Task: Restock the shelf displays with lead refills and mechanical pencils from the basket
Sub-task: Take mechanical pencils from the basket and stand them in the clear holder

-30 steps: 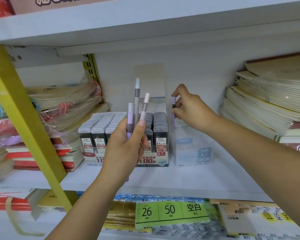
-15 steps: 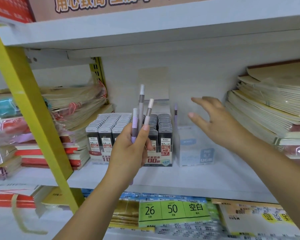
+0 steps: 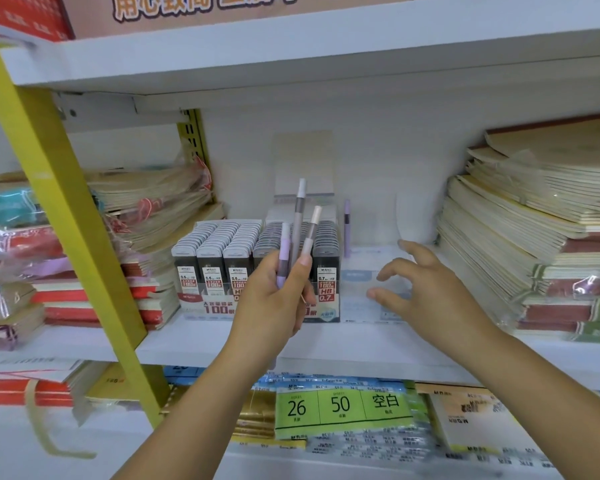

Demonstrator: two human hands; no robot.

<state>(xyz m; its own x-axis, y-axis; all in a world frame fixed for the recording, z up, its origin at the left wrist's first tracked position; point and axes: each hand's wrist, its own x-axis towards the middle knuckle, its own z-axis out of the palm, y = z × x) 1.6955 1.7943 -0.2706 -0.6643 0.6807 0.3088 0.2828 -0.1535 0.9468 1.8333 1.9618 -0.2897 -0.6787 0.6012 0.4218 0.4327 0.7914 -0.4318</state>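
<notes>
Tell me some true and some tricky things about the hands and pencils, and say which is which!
1. The left hand holds three mechanical pencils. True.
2. The right hand grips a pencil. False: it holds nothing, fingers spread.
3. A purple pencil stands in the clear box. True.
4. The lead refills sit right of the clear box. False: they sit left of it.

My 2 forearms are bare up to the frame's edge; nails on my left hand (image 3: 274, 303) and right hand (image 3: 433, 296) seem short, though blurred.
</notes>
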